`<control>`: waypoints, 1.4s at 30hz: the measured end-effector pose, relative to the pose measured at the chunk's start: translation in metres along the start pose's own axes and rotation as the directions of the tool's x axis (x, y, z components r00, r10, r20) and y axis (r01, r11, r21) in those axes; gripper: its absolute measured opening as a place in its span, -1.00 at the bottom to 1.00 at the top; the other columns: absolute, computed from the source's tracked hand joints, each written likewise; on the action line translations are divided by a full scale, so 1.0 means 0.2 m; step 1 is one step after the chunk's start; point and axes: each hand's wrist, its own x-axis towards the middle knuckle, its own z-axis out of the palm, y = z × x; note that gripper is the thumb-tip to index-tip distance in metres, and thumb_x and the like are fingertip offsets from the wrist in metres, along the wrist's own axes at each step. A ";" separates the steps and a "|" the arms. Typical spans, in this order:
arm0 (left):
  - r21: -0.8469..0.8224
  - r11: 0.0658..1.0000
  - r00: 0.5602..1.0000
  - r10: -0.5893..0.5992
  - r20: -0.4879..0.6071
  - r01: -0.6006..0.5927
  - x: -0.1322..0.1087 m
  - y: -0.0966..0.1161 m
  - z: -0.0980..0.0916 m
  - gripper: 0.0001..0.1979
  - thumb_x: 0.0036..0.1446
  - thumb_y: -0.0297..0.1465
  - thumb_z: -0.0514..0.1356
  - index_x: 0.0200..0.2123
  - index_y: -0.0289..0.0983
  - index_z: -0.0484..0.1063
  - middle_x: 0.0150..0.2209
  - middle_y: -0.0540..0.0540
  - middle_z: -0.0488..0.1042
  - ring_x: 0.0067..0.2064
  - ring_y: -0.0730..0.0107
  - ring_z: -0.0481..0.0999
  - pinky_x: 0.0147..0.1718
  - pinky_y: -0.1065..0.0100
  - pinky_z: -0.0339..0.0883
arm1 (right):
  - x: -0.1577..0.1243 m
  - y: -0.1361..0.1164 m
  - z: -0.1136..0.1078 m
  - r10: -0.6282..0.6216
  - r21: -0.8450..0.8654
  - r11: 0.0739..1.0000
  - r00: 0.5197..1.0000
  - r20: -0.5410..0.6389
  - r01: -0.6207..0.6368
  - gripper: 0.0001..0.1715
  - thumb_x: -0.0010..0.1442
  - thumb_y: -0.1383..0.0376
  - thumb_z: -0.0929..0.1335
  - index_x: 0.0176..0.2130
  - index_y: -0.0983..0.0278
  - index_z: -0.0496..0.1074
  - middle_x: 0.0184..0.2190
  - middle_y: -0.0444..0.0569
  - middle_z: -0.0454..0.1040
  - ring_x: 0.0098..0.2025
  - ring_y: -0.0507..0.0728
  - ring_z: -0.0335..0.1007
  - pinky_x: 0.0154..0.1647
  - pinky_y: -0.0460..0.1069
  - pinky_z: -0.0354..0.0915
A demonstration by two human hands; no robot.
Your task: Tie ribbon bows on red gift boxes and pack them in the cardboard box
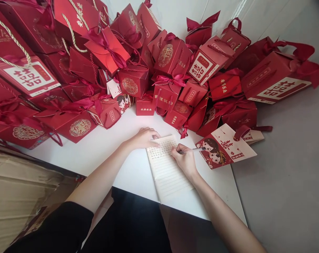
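Note:
A lined notebook (172,179) lies tilted on the white table, its upper lines filled with small handwriting and its lower lines blank. In my right hand (186,161) is a pen (192,150), pinched between the fingers, with the hand resting on the notebook's right side near the written lines. The pen's tip is hidden by my fingers. My left hand (145,138) lies at the notebook's upper left corner, thumb on the page and fingers apart, holding nothing. Right of the pen stands a red and white card-like box (224,146) with two cartoon figures.
Red gift boxes (167,56) with ribbons and rope handles are piled along the back of the white table (133,168). A larger red box (278,77) sits at the right by the grey wall. A brown cardboard carton (19,193) stands low on the left.

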 end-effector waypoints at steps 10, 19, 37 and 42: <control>0.029 0.999 1.000 -0.022 0.010 0.021 -0.01 0.02 -0.01 -0.67 -0.11 -0.23 0.30 -0.24 -0.23 0.48 -0.30 -0.04 0.46 -0.12 0.21 0.34 -0.03 0.21 0.04 | 0.00 0.01 0.00 -0.018 0.003 1.000 0.999 -0.040 0.018 -0.63 0.03 0.20 0.28 -0.68 0.23 0.09 -0.74 -0.24 0.12 -0.62 -0.03 -0.02 -0.57 -0.09 -0.01; -0.006 1.000 1.000 0.018 -0.024 -0.018 -0.01 -0.02 0.01 -0.69 -0.13 -0.22 0.31 -0.28 -0.21 0.50 -0.33 -0.03 0.46 -0.14 0.22 0.35 -0.04 0.19 0.07 | 0.01 0.00 -0.01 0.007 0.171 0.985 0.986 -0.168 0.022 -0.60 0.08 0.15 0.28 -0.63 0.21 0.04 -0.72 -0.25 0.11 -0.64 -0.03 0.01 -0.58 -0.09 0.07; -0.068 0.799 0.237 -0.256 -0.937 0.597 -0.35 -0.11 -0.39 -0.47 0.00 -0.37 0.14 0.07 -0.34 0.15 0.17 -0.37 0.11 0.21 -0.09 0.06 0.07 -0.08 -0.02 | 0.19 0.26 -0.17 -0.652 -0.383 0.721 0.753 -0.092 0.578 -0.62 0.22 0.29 0.16 0.03 0.25 0.26 -0.12 0.11 0.43 -0.16 0.18 0.45 -0.22 0.07 0.45; 0.235 0.581 0.571 -0.504 -0.648 0.779 -0.46 -0.18 -0.63 -0.25 -0.08 -0.14 0.16 0.11 -0.48 0.14 0.00 -0.46 0.34 0.10 -0.15 0.25 0.09 -0.09 -0.13 | 0.17 0.23 -0.13 -0.651 -0.361 0.718 0.758 -0.045 0.595 -0.67 0.21 0.27 0.15 -0.05 0.26 0.28 -0.18 0.10 0.46 -0.17 0.18 0.46 -0.22 0.07 0.45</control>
